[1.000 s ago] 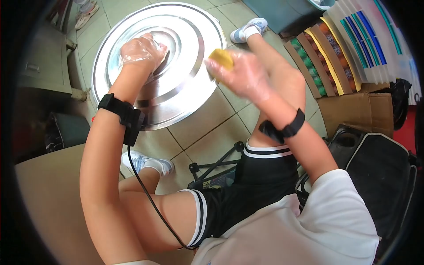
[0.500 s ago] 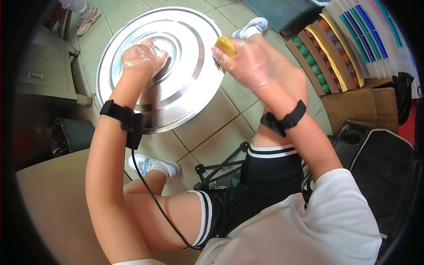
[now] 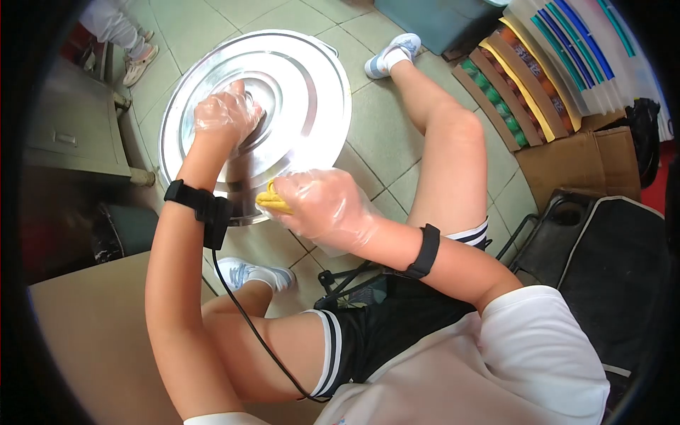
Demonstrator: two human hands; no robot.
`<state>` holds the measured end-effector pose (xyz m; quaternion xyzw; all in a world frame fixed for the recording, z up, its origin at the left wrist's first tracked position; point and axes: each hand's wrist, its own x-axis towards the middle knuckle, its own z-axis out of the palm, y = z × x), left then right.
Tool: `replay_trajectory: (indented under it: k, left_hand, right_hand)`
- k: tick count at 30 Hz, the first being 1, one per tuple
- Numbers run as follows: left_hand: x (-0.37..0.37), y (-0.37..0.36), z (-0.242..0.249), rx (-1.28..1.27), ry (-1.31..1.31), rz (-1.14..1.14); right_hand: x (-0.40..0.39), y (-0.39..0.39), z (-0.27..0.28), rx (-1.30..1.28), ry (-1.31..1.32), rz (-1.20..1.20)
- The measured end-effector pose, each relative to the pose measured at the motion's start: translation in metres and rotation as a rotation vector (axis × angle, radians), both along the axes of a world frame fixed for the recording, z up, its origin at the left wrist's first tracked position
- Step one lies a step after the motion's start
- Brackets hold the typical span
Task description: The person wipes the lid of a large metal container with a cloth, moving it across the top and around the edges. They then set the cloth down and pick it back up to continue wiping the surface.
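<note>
A large round metal lid (image 3: 312,106), shiny with ringed ridges, takes up the upper left of the head view. At its centre my left hand (image 3: 228,115), in a clear plastic glove, is closed around the handle, which the fingers mostly hide. My right hand (image 3: 322,205), gloved the same way, grips a folded yellow cloth (image 3: 275,198). That cloth is at the lid's near right edge and overlaps it in this view.
Cartons of packed fruit (image 3: 513,92) and a clear plastic bin (image 3: 581,49) stand at the upper right. A metal cabinet (image 3: 74,120) is on the left. Behind it shows another person's foot (image 3: 140,65). A black folding frame (image 3: 347,283) is between my legs.
My right hand has swung from the lid's far right edge down and left to its near edge, carrying the yellow cloth. The left hand stays on the handle; the lid sits slightly differently in view.
</note>
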<state>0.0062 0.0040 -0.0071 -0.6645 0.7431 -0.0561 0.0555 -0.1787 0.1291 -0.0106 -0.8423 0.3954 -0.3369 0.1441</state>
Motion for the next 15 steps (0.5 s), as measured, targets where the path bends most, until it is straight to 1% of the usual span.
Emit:
replay_trajectory:
  k: [3,5,7,9,12,15]
  left_hand:
    - [0.0,0.0,0.003,0.009,-0.015,-0.008]
    - [-0.001,0.0,0.005,0.046,-0.03,-0.01]
    - [0.0,0.0,0.006,0.04,-0.023,-0.015]
    - [-0.002,0.001,0.006,0.034,-0.011,-0.022]
    - [-0.003,-0.001,0.009,0.069,-0.044,0.004]
    - [-0.002,0.0,0.006,0.056,-0.029,0.003]
  right_hand:
    - [-0.017,-0.011,0.0,-0.078,-0.047,0.053]
    - [-0.034,-0.028,0.003,-0.026,0.061,-0.057]
    - [-0.052,-0.059,0.004,0.086,0.158,-0.15]
    - [-0.068,-0.092,0.017,0.267,0.168,-0.312]
    - [-0.074,-0.127,0.013,0.229,0.21,-0.386]
    - [-0.067,-0.12,0.004,0.173,0.182,-0.388]
